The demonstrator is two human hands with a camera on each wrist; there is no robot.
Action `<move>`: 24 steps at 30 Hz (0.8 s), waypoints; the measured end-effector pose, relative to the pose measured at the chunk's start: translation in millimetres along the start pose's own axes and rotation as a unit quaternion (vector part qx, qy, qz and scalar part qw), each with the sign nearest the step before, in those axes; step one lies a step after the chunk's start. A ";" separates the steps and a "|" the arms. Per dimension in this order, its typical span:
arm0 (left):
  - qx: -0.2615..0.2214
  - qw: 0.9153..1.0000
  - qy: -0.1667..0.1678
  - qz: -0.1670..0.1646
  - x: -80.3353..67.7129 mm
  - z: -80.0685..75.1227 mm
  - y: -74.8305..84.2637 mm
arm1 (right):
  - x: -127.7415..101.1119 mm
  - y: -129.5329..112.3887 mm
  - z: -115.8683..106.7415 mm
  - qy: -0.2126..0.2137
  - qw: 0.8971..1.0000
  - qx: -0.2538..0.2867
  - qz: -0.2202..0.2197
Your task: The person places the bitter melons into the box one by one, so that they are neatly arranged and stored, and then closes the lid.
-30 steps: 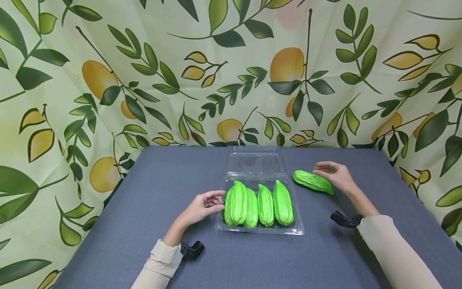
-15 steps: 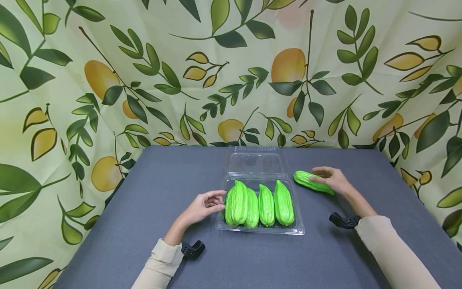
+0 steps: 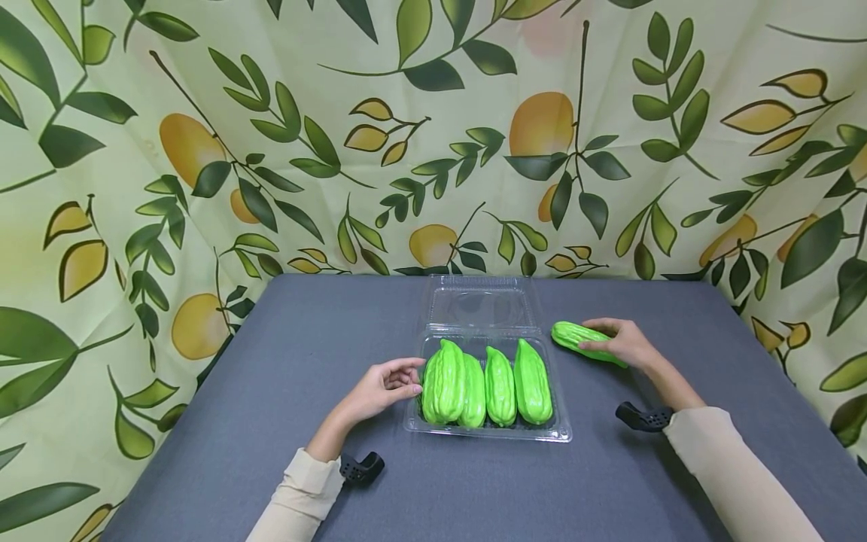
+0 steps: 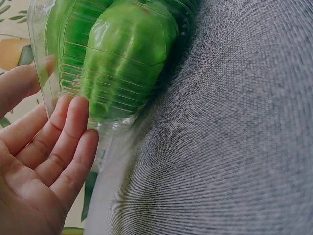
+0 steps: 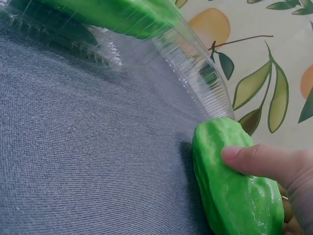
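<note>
Right hand (image 3: 626,345) round loose gourd (image 3: 572,336) — beside clear tray (image 3: 488,433)

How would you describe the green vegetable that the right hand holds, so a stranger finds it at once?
On the grey table stands a clear plastic box with its lid open. Just right of it lies one green vegetable, gripped by the right hand. Unlike the four others, it lies outside the box.

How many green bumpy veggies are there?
5. Four green gourds stand side by side in the clear tray. One gourd lies on the table under the right hand. None seem hidden.
</note>
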State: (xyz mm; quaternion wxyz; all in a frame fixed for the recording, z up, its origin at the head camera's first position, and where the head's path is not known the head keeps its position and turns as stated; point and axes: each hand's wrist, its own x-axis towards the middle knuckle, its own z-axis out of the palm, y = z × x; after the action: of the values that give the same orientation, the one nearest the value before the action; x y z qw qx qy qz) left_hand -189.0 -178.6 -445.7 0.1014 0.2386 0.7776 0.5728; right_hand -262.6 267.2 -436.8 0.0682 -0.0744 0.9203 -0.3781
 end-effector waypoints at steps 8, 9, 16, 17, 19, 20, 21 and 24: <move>0.000 1.000 -0.001 0.000 0.4 0.2 -0.3 | -0.5 -0.6 0.9 0.008 1.000 -0.003 0.003; 0.000 1.000 -0.001 -0.001 0.3 0.2 -0.1 | -0.8 -0.4 0.8 0.009 1.000 -0.004 0.004; 0.001 1.000 -0.001 0.000 0.5 0.1 -1.1 | -4.1 -1.9 0.0 0.015 1.000 0.004 0.010; 0.002 1.000 -0.001 0.000 0.5 0.0 -1.0 | -4.5 -1.7 0.0 0.016 1.000 0.005 0.011; 0.003 1.000 0.000 -0.001 0.4 -0.2 -0.6 | -5.2 -0.9 0.1 0.018 1.000 0.006 0.012; 0.004 1.000 0.000 -0.001 0.4 -0.2 -0.4 | -5.5 -0.4 0.3 0.019 1.000 0.007 0.012; 0.003 1.000 0.000 -0.001 0.4 -0.2 -0.3 | -5.8 -0.1 0.6 0.020 1.000 0.009 0.012; 0.003 1.000 -0.001 -0.002 0.3 0.1 0.1 | -7.7 -0.7 0.8 0.023 1.000 0.012 0.009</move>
State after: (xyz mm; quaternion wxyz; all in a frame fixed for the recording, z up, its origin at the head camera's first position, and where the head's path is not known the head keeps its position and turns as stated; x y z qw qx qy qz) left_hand -189.2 -178.4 -445.6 0.1020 0.2380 0.7799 0.5698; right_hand -254.9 267.6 -436.4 0.0512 -0.0566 0.9175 -0.3904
